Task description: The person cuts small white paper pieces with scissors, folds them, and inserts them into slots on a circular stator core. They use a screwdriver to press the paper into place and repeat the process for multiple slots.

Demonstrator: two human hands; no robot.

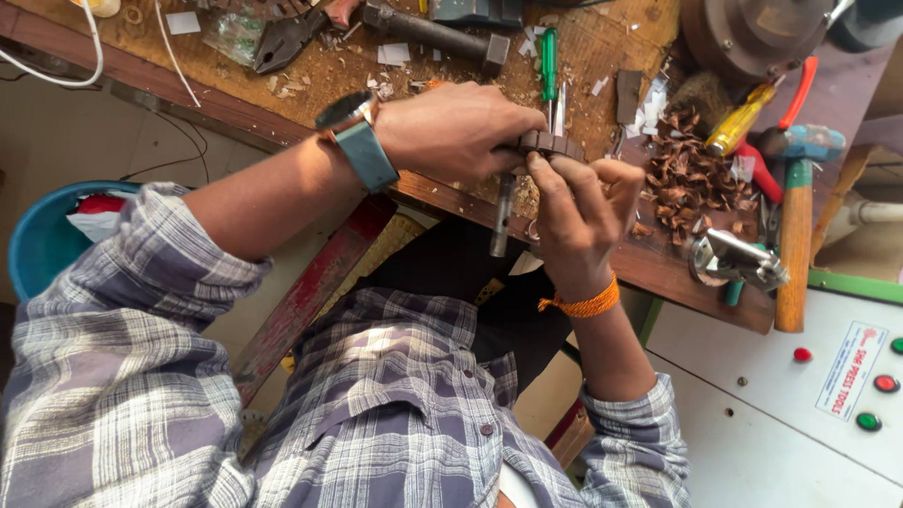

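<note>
Both hands meet over the front edge of a wooden workbench (602, 38). My left hand (451, 127), with a teal-strapped watch on its wrist, is closed over one end of a small dark brown wooden piece (553, 144). My right hand (578, 212), with an orange thread around its wrist, pinches the same piece from below with thumb and fingers. A thin grey metal rod-like tool (502, 218) sticks down from between the hands. Which hand holds it is hidden.
Brown shavings (687, 174) are piled right of the hands. Nearby lie a green screwdriver (548, 58), a yellow-handled screwdriver (741, 120), red-handled pliers (798, 92), a blue-headed hammer (796, 230) and a metal clamp (738, 259). A blue bucket (38, 246) stands left, a button panel (828, 376) lower right.
</note>
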